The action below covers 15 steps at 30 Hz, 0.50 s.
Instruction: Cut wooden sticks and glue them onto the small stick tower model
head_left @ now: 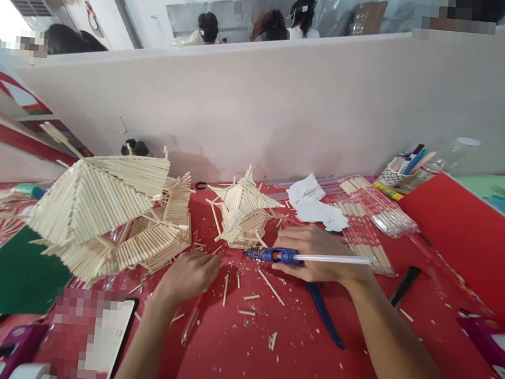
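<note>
Where the red tabletop (228,367) is shown nearest the viewer, short stick offcuts (247,313) and fine crumbs are seen scattered, and a purple device (22,346) is placed at the lower left. A curved blue handle (325,318) is seen below the right hand (318,242); whether it is joined to anything cannot be told. By the right hand a blue glue gun (288,256) is gripped, its nozzle being pointed leftward, close to the base of the small stick model (244,206); a pale glue stick (335,258) is protruded from its rear. The left hand (192,275) is held with fingers curled narrowly, just below and to the left of that model; whether anything is pinched there cannot be told. The small model, topped by a pointed roof, is stood at the table's middle, toward the partition. At its left a larger stick model (96,199) with a broad ribbed roof is set. To its right are laid crumpled white tissue (307,197) and packs of sticks (366,235), with a pen cup (393,176) placed beyond. Farthest, the table is bounded by a white partition (242,106), above which people (208,27) are partly seen.
</note>
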{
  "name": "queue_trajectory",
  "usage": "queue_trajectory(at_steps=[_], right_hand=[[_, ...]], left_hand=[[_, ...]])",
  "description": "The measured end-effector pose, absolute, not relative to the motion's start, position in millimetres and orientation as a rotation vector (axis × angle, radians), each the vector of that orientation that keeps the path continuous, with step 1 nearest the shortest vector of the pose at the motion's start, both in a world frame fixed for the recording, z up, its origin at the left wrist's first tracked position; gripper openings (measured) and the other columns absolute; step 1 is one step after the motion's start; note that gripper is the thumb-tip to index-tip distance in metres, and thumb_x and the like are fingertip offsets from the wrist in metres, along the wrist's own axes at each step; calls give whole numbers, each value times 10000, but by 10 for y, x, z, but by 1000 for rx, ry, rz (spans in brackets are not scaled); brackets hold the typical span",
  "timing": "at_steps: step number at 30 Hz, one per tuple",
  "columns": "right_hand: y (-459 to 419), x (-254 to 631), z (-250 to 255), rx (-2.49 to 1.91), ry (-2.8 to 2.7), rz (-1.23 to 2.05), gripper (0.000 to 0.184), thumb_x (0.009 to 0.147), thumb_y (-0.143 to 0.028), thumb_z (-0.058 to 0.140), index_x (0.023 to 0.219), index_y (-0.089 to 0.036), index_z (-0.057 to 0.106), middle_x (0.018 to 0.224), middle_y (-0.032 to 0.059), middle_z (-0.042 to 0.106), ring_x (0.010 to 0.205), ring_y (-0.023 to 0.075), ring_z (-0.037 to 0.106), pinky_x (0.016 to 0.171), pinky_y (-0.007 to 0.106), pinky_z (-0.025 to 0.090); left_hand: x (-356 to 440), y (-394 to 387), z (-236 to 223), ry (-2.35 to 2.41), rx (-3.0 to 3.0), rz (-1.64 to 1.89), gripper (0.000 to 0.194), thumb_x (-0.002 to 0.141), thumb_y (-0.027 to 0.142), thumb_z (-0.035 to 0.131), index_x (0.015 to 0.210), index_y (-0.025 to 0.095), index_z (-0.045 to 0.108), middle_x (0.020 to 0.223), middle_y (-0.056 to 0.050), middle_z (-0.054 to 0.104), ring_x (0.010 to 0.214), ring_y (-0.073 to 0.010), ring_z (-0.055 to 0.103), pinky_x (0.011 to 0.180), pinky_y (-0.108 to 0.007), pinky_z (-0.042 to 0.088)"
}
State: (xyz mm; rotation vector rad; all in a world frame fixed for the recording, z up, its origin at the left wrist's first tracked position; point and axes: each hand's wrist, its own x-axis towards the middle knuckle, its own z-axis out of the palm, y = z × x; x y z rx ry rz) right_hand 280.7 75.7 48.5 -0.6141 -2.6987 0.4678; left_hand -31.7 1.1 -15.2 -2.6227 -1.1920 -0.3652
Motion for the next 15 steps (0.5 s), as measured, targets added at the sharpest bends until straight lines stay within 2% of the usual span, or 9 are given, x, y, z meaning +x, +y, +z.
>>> queue_trajectory(at_steps=[7,12,15], right_hand=[[322,2811,376,-964,-2431,655,284,977,-448,556,840,-210,626,797,26,667,710,173,599,654,279,428],[30,2689,-14,-1274,-2033,784,312,996,-487,489,927,-234,657,894,49,736,840,246,680,772,348,521],[6,2534,-223,-1331,-1901,786,366,983,-517,479,820,-229,636,753,45,709,767,261,675,710,356,534]], left_hand=[[-380,28,-123,-1401,-2677,-194,209,983,176,470,894,177,658,705,-42,695,596,-171,649,553,-262,402],[-348,9,-88,-1542,-2663,-83,259,990,203,445,1080,190,687,778,-74,725,705,-205,692,608,-269,455],[-334,8,-75,-1591,-2654,-37,275,989,204,434,1077,191,694,775,-79,724,700,-210,693,602,-271,447]])
